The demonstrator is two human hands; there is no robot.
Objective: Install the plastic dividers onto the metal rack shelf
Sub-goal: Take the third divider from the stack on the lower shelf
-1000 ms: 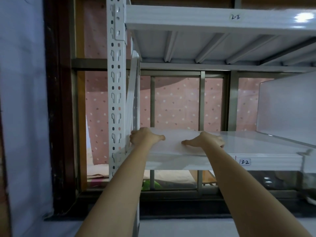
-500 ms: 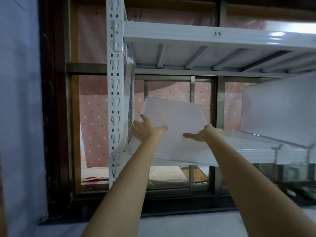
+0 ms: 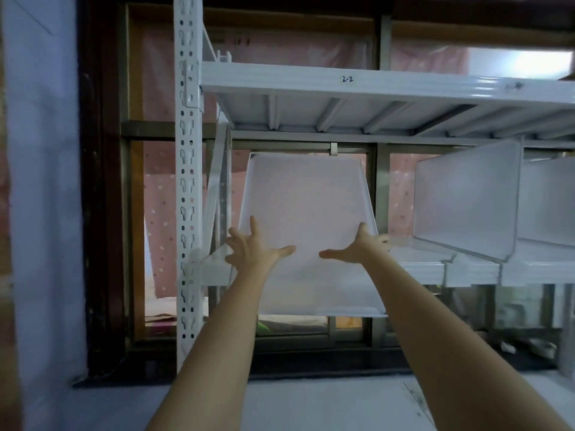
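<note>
Rack shelf [image 3: 417, 265], the white metal tier below the one marked 2-2, runs left to right at about hand height, and a white plastic divider [image 3: 306, 213] stands tipped up in front of its left end, close to the perforated upright post [image 3: 187, 181]. The panel's broad face is turned toward the person, its top edge leaning away toward the window and its bottom lip hanging below the shelf's front edge, so its long axis runs steeply up and back, not yet in line with the shelf's depth. Another divider [image 3: 466, 197] already stands upright on the shelf, well to the right. The left hand [image 3: 252, 248] presses on the lower left of the panel with fingers [image 3: 253, 223] spread and straight; the right hand [image 3: 361, 247] holds the right edge, thumb across the face, its other fingers hidden behind the panel. Both hands sit equally near, on opposite sides. Probably the panel must next be turned edge-on and set down onto the shelf.
</note>
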